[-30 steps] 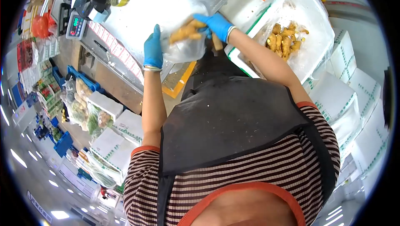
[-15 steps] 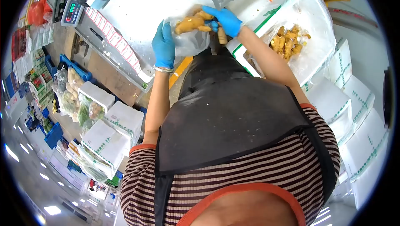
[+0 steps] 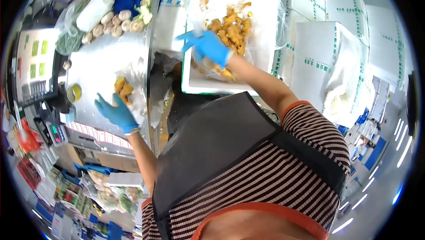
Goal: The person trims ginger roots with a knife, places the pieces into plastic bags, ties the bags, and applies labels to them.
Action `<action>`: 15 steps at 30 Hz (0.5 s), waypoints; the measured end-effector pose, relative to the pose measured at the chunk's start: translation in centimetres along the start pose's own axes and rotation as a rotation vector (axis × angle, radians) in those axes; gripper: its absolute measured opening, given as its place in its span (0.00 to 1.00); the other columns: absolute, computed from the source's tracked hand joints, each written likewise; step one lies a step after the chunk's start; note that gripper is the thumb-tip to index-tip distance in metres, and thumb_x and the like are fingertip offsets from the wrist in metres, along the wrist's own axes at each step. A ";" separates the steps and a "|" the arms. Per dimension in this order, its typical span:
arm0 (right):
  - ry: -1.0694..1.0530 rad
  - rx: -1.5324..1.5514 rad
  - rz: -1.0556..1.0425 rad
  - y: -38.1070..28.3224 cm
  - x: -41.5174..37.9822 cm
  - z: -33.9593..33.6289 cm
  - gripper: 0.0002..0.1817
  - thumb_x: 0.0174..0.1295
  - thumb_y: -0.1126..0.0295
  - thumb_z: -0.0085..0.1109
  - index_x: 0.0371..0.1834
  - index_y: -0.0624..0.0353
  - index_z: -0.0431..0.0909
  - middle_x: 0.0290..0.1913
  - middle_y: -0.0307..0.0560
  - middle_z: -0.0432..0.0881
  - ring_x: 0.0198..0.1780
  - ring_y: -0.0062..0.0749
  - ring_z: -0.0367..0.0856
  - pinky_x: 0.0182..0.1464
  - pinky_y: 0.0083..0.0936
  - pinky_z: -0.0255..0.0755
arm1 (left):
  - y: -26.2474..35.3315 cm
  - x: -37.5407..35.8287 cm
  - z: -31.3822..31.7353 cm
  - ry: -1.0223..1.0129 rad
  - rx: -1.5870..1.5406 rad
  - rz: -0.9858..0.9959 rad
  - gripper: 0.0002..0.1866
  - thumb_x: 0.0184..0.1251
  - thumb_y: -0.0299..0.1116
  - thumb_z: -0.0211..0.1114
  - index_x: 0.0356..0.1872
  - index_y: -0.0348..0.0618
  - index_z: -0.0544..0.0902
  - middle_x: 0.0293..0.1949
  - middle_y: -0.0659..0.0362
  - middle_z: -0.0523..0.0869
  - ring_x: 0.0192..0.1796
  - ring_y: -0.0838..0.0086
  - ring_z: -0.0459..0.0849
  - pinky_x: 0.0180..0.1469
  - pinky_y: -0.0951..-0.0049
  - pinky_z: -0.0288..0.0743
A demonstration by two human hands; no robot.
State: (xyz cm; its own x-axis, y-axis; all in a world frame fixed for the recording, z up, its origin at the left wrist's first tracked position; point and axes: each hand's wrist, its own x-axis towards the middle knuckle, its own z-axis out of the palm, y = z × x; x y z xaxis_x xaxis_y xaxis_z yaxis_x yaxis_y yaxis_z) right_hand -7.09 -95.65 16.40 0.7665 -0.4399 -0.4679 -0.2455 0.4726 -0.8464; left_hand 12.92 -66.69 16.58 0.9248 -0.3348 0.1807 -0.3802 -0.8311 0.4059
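My left hand, in a blue glove, is spread open low over the metal table. Right by its fingertips sits a piece of ginger, with a clear plastic bag around or beside it. My right hand, also gloved in blue and slightly blurred, hovers with fingers apart over the near left side of a white foam box. Inside that box, a heap of ginger roots lies on clear plastic lining, just beyond my right hand. Nothing shows in either hand.
Garlic bulbs and a white wrapped vegetable lie at the table's far end. Along its left stand a monitor, a tape roll and a scale. A label strip runs along one edge. Foam boxes are stacked right.
The view has turned right toward the foam box. My right hand has let go of the ginger and moved over the box. The ginger and bag now rest on the table beside my left hand.
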 end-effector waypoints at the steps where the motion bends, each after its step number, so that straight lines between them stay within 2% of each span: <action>1: 0.148 -0.013 0.000 0.0 0.2 -3.9 0.16 0.66 0.63 0.57 0.52 0.58 0.83 0.36 0.47 0.86 0.19 0.24 0.73 0.25 0.21 0.72 | 2.2 -0.3 1.4 0.028 -0.167 0.164 0.29 0.69 0.34 0.62 0.67 0.31 0.69 0.67 0.39 0.69 0.70 0.52 0.68 0.71 0.59 0.60; 2: 0.294 -0.022 0.001 0.3 0.9 -7.6 0.15 0.66 0.64 0.56 0.51 0.59 0.83 0.36 0.48 0.86 0.20 0.24 0.73 0.25 0.21 0.72 | 6.0 -1.1 2.6 -0.078 -0.375 0.174 0.25 0.68 0.29 0.61 0.64 0.30 0.71 0.66 0.45 0.73 0.69 0.56 0.70 0.70 0.61 0.62; 3: 0.385 0.034 0.016 1.3 2.1 -11.1 0.14 0.66 0.65 0.56 0.49 0.60 0.83 0.36 0.48 0.85 0.20 0.25 0.73 0.24 0.22 0.71 | 10.3 -2.3 3.2 -0.141 -0.360 0.415 0.22 0.68 0.28 0.61 0.61 0.32 0.74 0.63 0.45 0.76 0.66 0.55 0.73 0.69 0.61 0.63; 4: 0.475 0.096 0.036 2.8 3.7 -14.0 0.13 0.66 0.66 0.57 0.47 0.60 0.83 0.35 0.48 0.85 0.20 0.27 0.73 0.23 0.24 0.71 | 15.0 -2.1 3.0 -0.565 -0.442 0.545 0.20 0.66 0.25 0.59 0.60 0.36 0.77 0.60 0.45 0.78 0.64 0.53 0.75 0.68 0.60 0.65; 5: 0.516 0.120 0.069 4.5 5.8 -16.0 0.14 0.65 0.65 0.58 0.48 0.61 0.82 0.36 0.48 0.85 0.21 0.27 0.73 0.23 0.25 0.71 | 17.0 -3.3 6.0 -0.506 -0.411 0.881 0.21 0.62 0.21 0.58 0.58 0.41 0.79 0.56 0.46 0.80 0.62 0.50 0.76 0.66 0.57 0.67; 6: 0.557 0.146 0.102 6.2 8.3 -17.7 0.15 0.65 0.65 0.58 0.49 0.62 0.82 0.38 0.49 0.85 0.21 0.28 0.73 0.24 0.26 0.71 | 21.9 -3.9 5.8 -0.663 -0.250 1.027 0.23 0.59 0.22 0.59 0.59 0.45 0.78 0.58 0.49 0.79 0.63 0.53 0.75 0.67 0.56 0.66; 7: 0.598 0.172 0.137 7.4 10.2 -18.8 0.16 0.65 0.64 0.59 0.50 0.63 0.81 0.40 0.49 0.85 0.22 0.28 0.72 0.24 0.27 0.71 | 24.2 -5.4 7.2 -0.668 -0.114 1.148 0.25 0.60 0.26 0.60 0.62 0.48 0.76 0.61 0.53 0.77 0.66 0.56 0.72 0.70 0.55 0.60; 8: 0.611 0.183 0.176 8.0 12.0 -18.9 0.17 0.63 0.64 0.61 0.50 0.64 0.81 0.39 0.51 0.85 0.22 0.30 0.73 0.25 0.29 0.72 | 25.7 -6.4 9.6 -0.677 -0.058 1.199 0.28 0.60 0.29 0.61 0.65 0.50 0.73 0.63 0.57 0.75 0.68 0.58 0.69 0.73 0.48 0.53; 9: 0.620 0.194 0.218 8.2 13.8 -18.4 0.18 0.62 0.64 0.63 0.49 0.66 0.81 0.38 0.52 0.84 0.23 0.32 0.74 0.26 0.31 0.73 | 26.6 -7.0 12.3 -0.611 0.048 1.262 0.24 0.61 0.31 0.60 0.61 0.50 0.76 0.60 0.57 0.77 0.69 0.58 0.69 0.73 0.43 0.51; 10: 0.603 0.001 0.274 8.1 15.5 -18.1 0.22 0.59 0.60 0.66 0.48 0.69 0.79 0.37 0.55 0.83 0.26 0.34 0.78 0.28 0.32 0.75 | 27.4 -7.1 14.4 -0.540 0.155 1.322 0.20 0.61 0.32 0.60 0.57 0.50 0.79 0.58 0.57 0.79 0.69 0.58 0.69 0.72 0.38 0.49; 11: 0.607 -0.175 0.287 8.5 17.3 -17.6 0.29 0.54 0.54 0.70 0.48 0.71 0.78 0.35 0.58 0.83 0.33 0.41 0.83 0.35 0.35 0.79 | 28.0 -6.5 15.4 -0.623 0.330 1.267 0.19 0.61 0.32 0.60 0.54 0.49 0.81 0.55 0.56 0.80 0.69 0.57 0.68 0.72 0.37 0.48; 12: 0.638 -0.403 0.301 9.6 19.4 -17.0 0.36 0.55 0.50 0.69 0.56 0.71 0.74 0.48 0.65 0.82 0.49 0.49 0.84 0.46 0.37 0.80 | 28.3 -5.8 16.2 -0.700 0.506 1.202 0.18 0.60 0.32 0.60 0.52 0.49 0.82 0.53 0.55 0.81 0.69 0.57 0.68 0.72 0.36 0.48; 13: 0.755 -0.514 0.352 8.7 20.3 -14.9 0.37 0.54 0.50 0.70 0.57 0.71 0.73 0.49 0.65 0.82 0.52 0.51 0.83 0.50 0.38 0.79 | 28.4 -5.1 16.8 -0.774 0.681 1.126 0.16 0.59 0.32 0.60 0.49 0.48 0.84 0.50 0.55 0.83 0.70 0.56 0.67 0.72 0.35 0.47; 14: 0.871 -0.628 0.407 8.0 20.6 -13.4 0.38 0.53 0.50 0.71 0.58 0.71 0.73 0.51 0.65 0.81 0.54 0.52 0.82 0.53 0.38 0.78 | 28.0 -4.5 17.2 -0.773 0.784 1.057 0.10 0.61 0.35 0.61 0.40 0.50 0.86 0.42 0.55 0.84 0.71 0.59 0.66 0.73 0.35 0.45; 15: 0.887 -0.613 0.383 8.3 21.0 -13.7 0.37 0.53 0.51 0.71 0.57 0.70 0.73 0.47 0.63 0.82 0.49 0.51 0.83 0.49 0.39 0.78 | 27.0 -3.3 17.0 -0.779 0.645 1.048 0.10 0.62 0.37 0.61 0.41 0.50 0.86 0.43 0.56 0.83 0.72 0.62 0.65 0.73 0.35 0.43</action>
State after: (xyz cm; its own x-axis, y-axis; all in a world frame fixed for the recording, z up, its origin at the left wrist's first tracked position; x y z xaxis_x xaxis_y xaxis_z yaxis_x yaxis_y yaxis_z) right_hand -1.14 -111.45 -3.92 -0.0502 -0.8461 -0.5306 -0.8075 0.3470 -0.4769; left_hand -0.20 -95.60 11.70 0.0855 -0.8774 -0.4721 -0.9935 -0.0397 -0.1063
